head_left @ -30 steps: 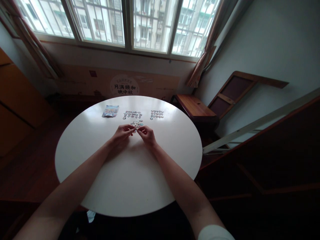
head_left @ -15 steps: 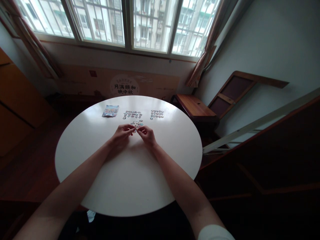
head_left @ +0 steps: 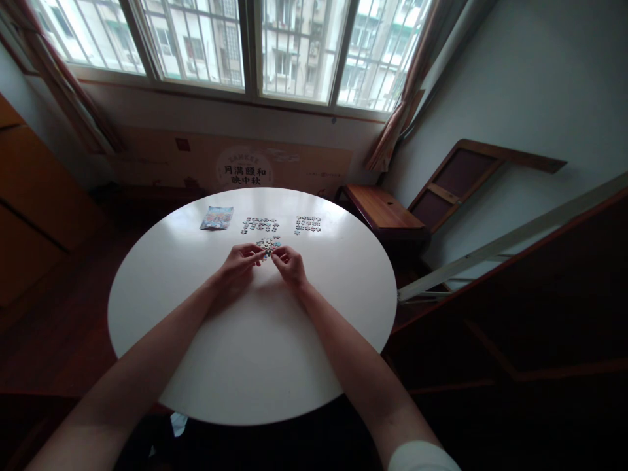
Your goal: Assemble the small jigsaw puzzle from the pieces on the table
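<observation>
My left hand [head_left: 239, 263] and my right hand [head_left: 290, 265] rest on the round white table [head_left: 245, 347], fingertips pinched and nearly meeting over a small cluster of jigsaw pieces [head_left: 269, 245]. Each hand seems to pinch a tiny piece, too small to name surely. Beyond lie two groups of loose puzzle pieces, one [head_left: 260, 225] in the middle and one [head_left: 308, 224] to the right. A small picture card [head_left: 216, 218] lies at the far left.
A wooden bench [head_left: 380, 208] and a leaning wooden frame [head_left: 461, 176] stand to the right of the table. A cardboard box with printed characters [head_left: 245, 171] sits under the window. A wooden cabinet [head_left: 29, 196] stands at the left.
My right hand's fingertips have shifted slightly toward the piece cluster. Otherwise both hands stay in place.
</observation>
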`<state>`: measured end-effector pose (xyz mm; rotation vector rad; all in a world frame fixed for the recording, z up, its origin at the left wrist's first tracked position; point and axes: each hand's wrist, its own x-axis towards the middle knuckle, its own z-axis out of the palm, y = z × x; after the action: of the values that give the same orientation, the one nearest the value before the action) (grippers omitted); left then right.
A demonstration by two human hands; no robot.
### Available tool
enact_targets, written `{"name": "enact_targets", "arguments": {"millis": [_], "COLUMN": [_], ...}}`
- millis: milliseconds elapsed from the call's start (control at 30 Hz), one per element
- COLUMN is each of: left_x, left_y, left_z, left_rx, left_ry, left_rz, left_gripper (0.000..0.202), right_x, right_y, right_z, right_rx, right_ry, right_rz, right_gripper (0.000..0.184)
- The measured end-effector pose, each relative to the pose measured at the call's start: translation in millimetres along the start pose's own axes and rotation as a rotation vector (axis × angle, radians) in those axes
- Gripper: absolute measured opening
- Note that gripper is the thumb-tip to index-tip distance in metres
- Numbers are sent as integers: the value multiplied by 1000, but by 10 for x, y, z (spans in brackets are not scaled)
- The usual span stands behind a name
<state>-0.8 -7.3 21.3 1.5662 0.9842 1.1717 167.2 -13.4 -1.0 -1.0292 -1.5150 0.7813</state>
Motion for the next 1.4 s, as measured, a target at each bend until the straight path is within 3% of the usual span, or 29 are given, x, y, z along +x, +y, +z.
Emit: {"name": "enact_targets", "arguments": {"millis": [1100,1400], "left_x": [-18,0], "left_y": [-24,-22], "left_z": [-19,-18], "left_rx": [-57,-13], "left_ry": [-15,-23], "left_rz": [6,14], "left_gripper": [30,35], "right_x": [-32,-50], "right_y": [-58,-114], "right_z": [-1,-18], "right_rx": [-65,-132], "right_ry": [-15,-6], "right_rz": [-96,-135], "right_gripper": [8,6]}}
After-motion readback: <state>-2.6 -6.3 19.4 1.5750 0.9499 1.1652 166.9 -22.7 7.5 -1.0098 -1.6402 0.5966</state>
